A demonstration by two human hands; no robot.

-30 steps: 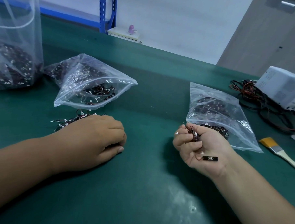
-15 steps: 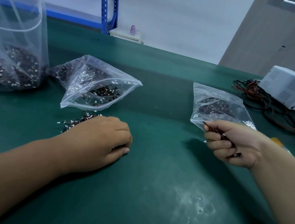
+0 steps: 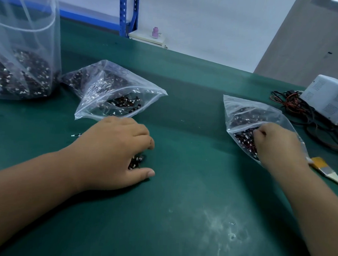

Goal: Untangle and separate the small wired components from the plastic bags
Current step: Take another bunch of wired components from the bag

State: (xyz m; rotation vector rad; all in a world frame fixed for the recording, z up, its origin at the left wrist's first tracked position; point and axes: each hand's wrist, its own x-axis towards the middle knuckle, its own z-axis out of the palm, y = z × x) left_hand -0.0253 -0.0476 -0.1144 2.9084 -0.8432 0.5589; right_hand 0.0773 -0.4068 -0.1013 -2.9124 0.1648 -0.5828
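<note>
Clear bag (image 3: 246, 113) with right hand (image 3: 276, 144) inside; left hand (image 3: 113, 150) palm-down over components (image 3: 136, 162).

The green table mat (image 3: 184, 101) looks matt, scuffed chalky in one patch. The clear plastic bags (image 3: 112, 81) are glossy and crinkled; the brush handle (image 3: 335, 177) is pale wood.

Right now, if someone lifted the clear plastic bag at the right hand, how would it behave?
Probably floppy: the clear plastic bag has thin, creased, slumped film. Its small dark wired components would likely slide and spill, since the mouth gapes where the right hand reaches in. Seemingly light: only partly filled.
</note>
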